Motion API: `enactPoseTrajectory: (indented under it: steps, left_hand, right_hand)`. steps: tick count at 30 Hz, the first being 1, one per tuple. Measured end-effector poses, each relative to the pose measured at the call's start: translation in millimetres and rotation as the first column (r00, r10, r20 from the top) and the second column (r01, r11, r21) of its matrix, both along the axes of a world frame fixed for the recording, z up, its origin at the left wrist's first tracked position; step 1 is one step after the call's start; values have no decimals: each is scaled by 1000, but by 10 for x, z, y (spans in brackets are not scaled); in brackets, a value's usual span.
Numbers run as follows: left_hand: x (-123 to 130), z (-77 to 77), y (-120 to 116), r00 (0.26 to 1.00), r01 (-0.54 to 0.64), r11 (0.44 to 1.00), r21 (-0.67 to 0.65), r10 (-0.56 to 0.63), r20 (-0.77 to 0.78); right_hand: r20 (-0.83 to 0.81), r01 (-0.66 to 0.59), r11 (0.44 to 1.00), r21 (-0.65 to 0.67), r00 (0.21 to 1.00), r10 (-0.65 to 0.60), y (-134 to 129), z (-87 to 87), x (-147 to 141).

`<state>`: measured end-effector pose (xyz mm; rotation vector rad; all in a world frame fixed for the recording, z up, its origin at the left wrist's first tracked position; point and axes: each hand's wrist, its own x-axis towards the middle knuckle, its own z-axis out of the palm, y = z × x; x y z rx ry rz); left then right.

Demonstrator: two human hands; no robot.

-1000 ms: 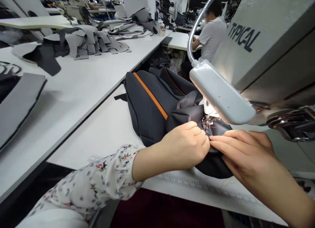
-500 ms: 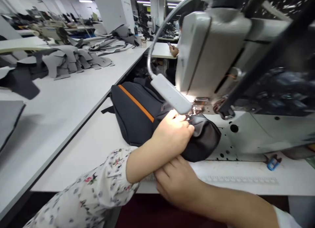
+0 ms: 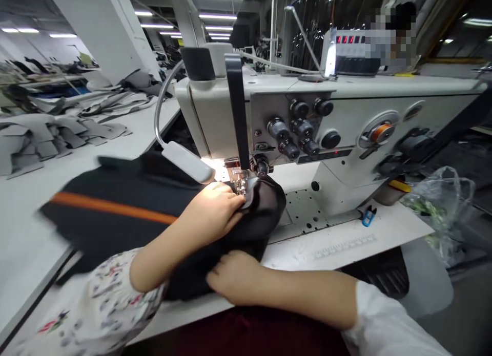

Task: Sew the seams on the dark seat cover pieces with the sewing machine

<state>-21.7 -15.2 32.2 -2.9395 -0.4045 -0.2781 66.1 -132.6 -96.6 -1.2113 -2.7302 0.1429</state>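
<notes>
Under the needle area of a white sewing machine [image 3: 213,115] lies a dark fabric piece [image 3: 111,235] with an orange stripe [image 3: 111,206]. A shiny black section [image 3: 273,205] of it bulges to the right of the presser foot [image 3: 240,184]. My left hand [image 3: 215,210] is closed on the fabric just in front of the foot, its fingertips beside the metal. Nearer my body, my right hand [image 3: 236,276] has its fingers curled on the fabric's lower edge. What lies beneath both hands is hidden.
A work lamp [image 3: 188,163] hangs over the left hand. Blue thread snips [image 3: 369,216] lie on the right of the table, near a printed ruler [image 3: 346,247]. Grey cut pieces [image 3: 38,135] are heaped on the left table. A plastic bag [image 3: 442,207] is at far right.
The view has swung right, showing more of the machine. The fabric has turned, its striped end now stretching left. My right hand has come out from under the left forearm onto the fabric.
</notes>
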Motion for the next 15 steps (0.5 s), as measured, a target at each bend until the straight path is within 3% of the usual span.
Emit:
enactPoseTrajectory:
  steps: [4, 8, 11, 15]
  left_hand:
    - [-181, 62, 262, 981, 192, 952, -238, -181, 69]
    - [-240, 25, 490, 929, 369, 803, -467, -329, 169]
    - [-228, -51, 577, 897, 440, 730, -524, -337, 285]
    - [-218, -139, 572, 892, 443, 748, -494, -312, 327]
  right_hand:
    - [-40, -41, 999, 5, 998, 42, -492, -91, 851]
    - [-131, -74, 997, -13, 989, 72, -625, -102, 1529]
    - [-150, -43, 999, 32, 987, 48, -512, -101, 1479]
    - [-192, 30, 963, 268, 981, 23, -435, -142, 862]
